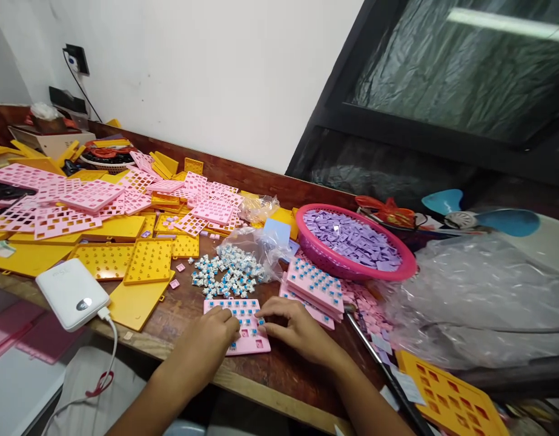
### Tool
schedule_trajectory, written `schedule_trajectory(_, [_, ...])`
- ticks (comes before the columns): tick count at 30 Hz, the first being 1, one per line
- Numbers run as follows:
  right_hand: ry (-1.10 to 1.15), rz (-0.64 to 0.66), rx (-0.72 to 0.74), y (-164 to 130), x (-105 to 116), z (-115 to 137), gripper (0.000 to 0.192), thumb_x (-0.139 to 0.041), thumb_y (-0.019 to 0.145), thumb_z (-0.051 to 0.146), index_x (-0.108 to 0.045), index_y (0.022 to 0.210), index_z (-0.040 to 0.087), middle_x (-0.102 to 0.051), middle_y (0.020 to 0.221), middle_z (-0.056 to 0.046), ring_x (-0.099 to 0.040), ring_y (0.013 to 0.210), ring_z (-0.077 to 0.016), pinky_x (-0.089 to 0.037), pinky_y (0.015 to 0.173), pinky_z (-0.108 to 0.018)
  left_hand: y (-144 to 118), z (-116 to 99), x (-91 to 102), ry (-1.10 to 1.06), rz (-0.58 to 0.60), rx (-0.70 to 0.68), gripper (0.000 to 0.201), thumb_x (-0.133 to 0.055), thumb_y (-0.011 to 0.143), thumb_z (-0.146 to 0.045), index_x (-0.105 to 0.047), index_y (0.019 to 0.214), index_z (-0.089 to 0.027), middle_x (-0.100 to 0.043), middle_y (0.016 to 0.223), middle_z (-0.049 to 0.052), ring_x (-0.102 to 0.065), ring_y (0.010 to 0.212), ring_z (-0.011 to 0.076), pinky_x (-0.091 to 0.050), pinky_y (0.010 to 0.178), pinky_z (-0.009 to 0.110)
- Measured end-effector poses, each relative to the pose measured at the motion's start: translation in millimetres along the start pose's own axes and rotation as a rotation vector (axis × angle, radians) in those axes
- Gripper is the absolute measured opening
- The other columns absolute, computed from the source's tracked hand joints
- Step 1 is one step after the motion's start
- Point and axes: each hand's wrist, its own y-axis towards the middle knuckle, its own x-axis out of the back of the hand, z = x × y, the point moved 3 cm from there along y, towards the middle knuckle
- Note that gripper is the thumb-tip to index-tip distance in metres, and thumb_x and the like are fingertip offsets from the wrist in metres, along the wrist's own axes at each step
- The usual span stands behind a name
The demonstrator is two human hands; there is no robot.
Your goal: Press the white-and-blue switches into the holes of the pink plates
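Fingers [229, 320] of the left hand [206, 342] and of the right hand [292, 330] are pressed, loosely curled and gripping nothing, onto a pink switch plate [247, 336] (partly filled with blue switches) laid flat on the wooden bench [279, 375], just before a loose pile of switches [227, 275] and beside a pink basket [329, 257].

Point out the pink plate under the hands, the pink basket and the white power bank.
pink plate [252, 345], head view, bare lower edge.
pink basket [352, 270], head view, front wall.
white power bank [70, 290], head view, top face.
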Motion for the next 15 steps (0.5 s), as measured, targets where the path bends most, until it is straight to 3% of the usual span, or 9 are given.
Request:
schedule_trajectory(7, [-0.087, -0.001, 0.013, -4, 1, 3, 0.017, -0.071, 0.093, 0.029, -0.077, 0.107, 0.023, -0.074, 0.098, -0.005, -0.066, 0.088, -0.0198, -0.047, 0.08, -0.03, -1, 5, -9.4, 0.085, -0.095, -0.115, 0.018, -0.049, 0.104, -0.023, -0.064, 0.095, -0.019, -0.065, 0.101, 0.004, -0.059, 0.098, 0.0224, -0.045, 0.079, 0.033])
schedule_trajectory(15, [-0.149, 0.016, 0.042, -3, -1, 3, 0.014, -0.069, 0.095, 0.03, -0.079, 0.094, 0.022, -0.07, 0.094, -0.005, -0.065, 0.088, -0.0194, -0.048, 0.079, -0.029, -1, 6, -11.2, -0.068, -0.143, -0.002, 0.019, -0.054, 0.102, -0.025, -0.07, 0.093, -0.022, -0.071, 0.094, 0.002, -0.062, 0.093, 0.0205, -0.044, 0.079, 0.032])
